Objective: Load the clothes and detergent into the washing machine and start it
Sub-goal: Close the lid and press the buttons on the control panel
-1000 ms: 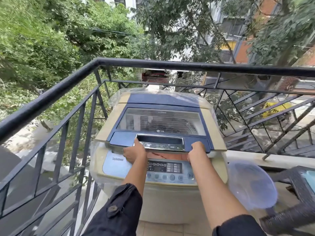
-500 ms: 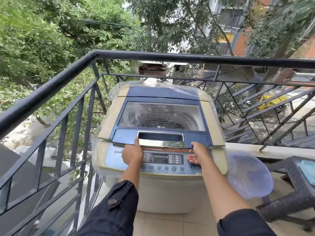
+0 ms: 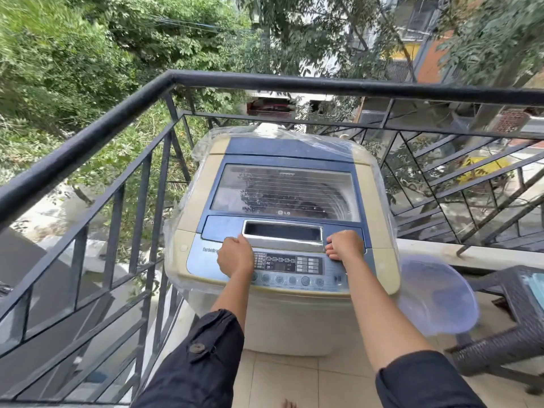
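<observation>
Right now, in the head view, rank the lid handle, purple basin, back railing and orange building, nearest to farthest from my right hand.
1. lid handle: beside the right hand.
2. purple basin: right of the washer.
3. back railing: behind the washer.
4. orange building: far beyond.

The washing machine (image 3: 294,319) is smooth, glossy plastic, cream on the body and blue on its lid (image 3: 282,148). The lid's window (image 3: 282,189) is clear and reflective. The handle (image 3: 282,242) at the lid's front has a bright chrome finish. Thin, crinkled clear film (image 3: 176,231) wraps the machine's sides. Around the machine, the railing (image 3: 88,145) is matt black painted metal. Right of the machine, a basin (image 3: 435,298) is translucent bluish plastic and a chair (image 3: 515,343) is dark woven wicker. The floor (image 3: 282,375) below the machine is smooth beige tile. My sleeves (image 3: 200,369) are dark matt cloth.
</observation>
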`<state>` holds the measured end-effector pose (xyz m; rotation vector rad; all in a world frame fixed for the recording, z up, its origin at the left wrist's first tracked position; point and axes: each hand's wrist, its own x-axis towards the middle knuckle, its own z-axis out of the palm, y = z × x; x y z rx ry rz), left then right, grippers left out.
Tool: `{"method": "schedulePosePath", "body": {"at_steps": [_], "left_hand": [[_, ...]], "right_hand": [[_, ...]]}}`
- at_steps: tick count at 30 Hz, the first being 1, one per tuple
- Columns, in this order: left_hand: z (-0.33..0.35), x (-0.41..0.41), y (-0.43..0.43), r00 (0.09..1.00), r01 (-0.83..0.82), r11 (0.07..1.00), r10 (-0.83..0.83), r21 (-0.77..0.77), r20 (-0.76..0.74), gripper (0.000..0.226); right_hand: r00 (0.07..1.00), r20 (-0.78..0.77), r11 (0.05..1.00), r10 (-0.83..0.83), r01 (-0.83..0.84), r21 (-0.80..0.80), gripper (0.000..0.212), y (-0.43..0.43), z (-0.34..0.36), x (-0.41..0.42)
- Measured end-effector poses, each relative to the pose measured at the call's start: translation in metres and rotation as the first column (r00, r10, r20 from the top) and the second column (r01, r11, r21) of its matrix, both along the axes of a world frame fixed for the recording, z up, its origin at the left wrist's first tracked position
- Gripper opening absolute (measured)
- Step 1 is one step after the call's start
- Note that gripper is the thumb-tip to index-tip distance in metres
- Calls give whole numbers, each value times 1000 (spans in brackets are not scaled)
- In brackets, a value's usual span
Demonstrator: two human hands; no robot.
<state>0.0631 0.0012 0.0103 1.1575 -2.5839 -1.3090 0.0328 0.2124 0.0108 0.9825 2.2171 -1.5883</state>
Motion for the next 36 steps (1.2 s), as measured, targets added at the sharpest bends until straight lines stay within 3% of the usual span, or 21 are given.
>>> {"method": "schedulePosePath", "body": {"at_steps": [8,14,18,27,32,36], "left_hand": [[-6,0,2,961,61,984,-103,-167,-257,38],[-10,7,-2,950,119,957,-187,-264,-251,29],[-15,17,-4,917,120,960,-206,-254,-342,25],[-40,25,-11,882,234,908,-348,-346,-317,29],[-41,26,-15,879,214,919,-329,-332,-345,28],[-41,20,-16,900,165,919,-288,-358,-326,26]], "right_hand": [[953,-300,962,-32,111,250,30,-17,-9,26],[916,-394,932,-69,200,301,28,-27,-9,43],[877,-470,887,-100,292,357,33,-33,-14,62],[771,-572,835,-280,489,251,52,-47,-31,101],[724,-596,819,-346,543,184,58,-50,-36,107],[699,-637,795,-324,567,217,57,-58,-42,107]]}}
